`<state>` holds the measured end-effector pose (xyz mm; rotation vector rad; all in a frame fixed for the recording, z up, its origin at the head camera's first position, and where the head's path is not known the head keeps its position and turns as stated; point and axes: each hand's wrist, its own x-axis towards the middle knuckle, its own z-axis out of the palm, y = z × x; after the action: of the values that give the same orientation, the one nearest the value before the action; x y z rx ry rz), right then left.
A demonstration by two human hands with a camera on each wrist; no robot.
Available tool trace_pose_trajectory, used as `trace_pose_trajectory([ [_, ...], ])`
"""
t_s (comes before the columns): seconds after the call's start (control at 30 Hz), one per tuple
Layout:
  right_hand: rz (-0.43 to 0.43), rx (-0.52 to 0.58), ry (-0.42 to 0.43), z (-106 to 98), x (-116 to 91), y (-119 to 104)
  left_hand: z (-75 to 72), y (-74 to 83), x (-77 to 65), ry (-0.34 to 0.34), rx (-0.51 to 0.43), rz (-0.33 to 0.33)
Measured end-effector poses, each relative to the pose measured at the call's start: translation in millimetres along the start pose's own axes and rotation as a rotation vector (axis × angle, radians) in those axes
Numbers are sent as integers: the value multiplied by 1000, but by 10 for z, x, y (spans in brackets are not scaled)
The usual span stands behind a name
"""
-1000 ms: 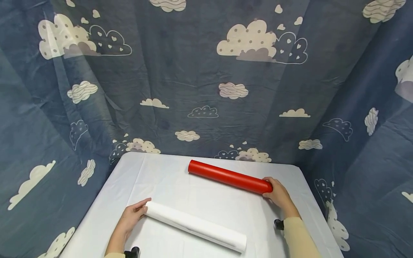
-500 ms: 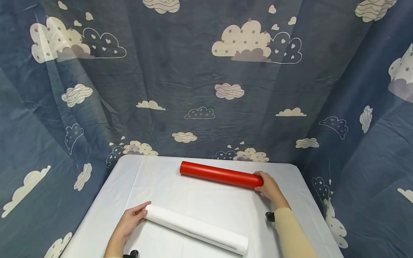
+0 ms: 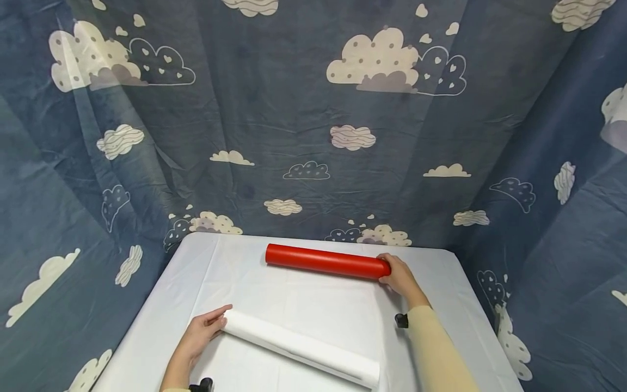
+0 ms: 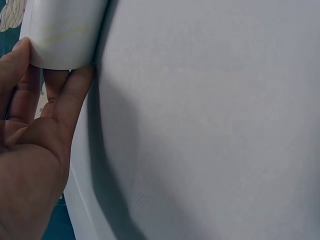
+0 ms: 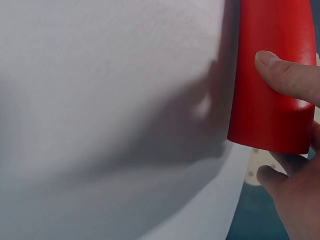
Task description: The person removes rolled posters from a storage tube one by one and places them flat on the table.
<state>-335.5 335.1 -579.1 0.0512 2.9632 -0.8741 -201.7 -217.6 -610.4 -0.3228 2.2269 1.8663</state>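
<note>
The red roll (image 3: 323,260) is gripped at its right end by the right hand (image 3: 400,276), the thumb laid against the near side and the fingers clamped around the other. It is placed near the far edge of the table (image 3: 289,296), slightly aslant, its left end closer to that edge. The white roll (image 3: 303,347) is held at its left end by the left hand (image 3: 201,329), pinched between thumb and fingers; how firmly cannot be told. It is slanted across the near half of the table. The right arm, in a yellow sleeve (image 3: 436,348), is reached over the table's right part. Behind the table, a blue curtain (image 3: 294,109) printed with pale clouds is hung.
</note>
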Motion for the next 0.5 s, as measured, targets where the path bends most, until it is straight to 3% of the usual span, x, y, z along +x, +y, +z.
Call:
trace_pose_trajectory([
  [0.5, -35, -15, 0, 44, 109, -184, 176, 19, -86, 57, -34, 27],
])
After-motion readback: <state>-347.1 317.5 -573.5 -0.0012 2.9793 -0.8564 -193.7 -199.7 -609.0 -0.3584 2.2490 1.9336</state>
